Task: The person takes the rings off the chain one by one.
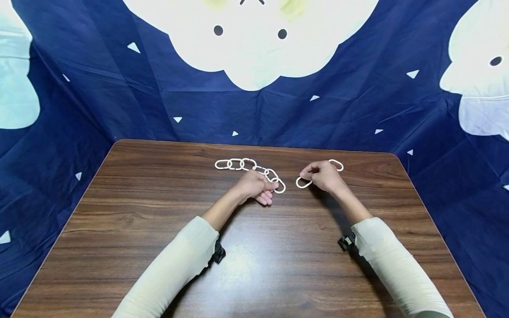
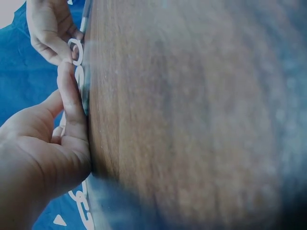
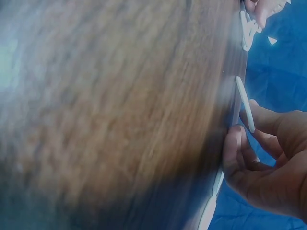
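Note:
A chain of several white oval links [image 1: 236,164] lies across the back middle of the table, bending toward the front at its right end. My left hand [image 1: 256,185] is over that right part and pinches the chain's end link [image 1: 282,189] at its left side; the palm covers some of the chain. To the right, my right hand [image 1: 324,176] pinches a single white oval link [image 1: 304,183] between thumb and fingers. That link is tilted in the right wrist view, apart from the chain. Both hands face each other with a small gap between the two links.
Another loose white link [image 1: 337,164] lies behind my right hand, partly covered by it. The brown wooden table [image 1: 159,229] ends at a dark blue cloth backdrop [image 1: 274,119] with white cloud shapes. Black devices are strapped below both wrists.

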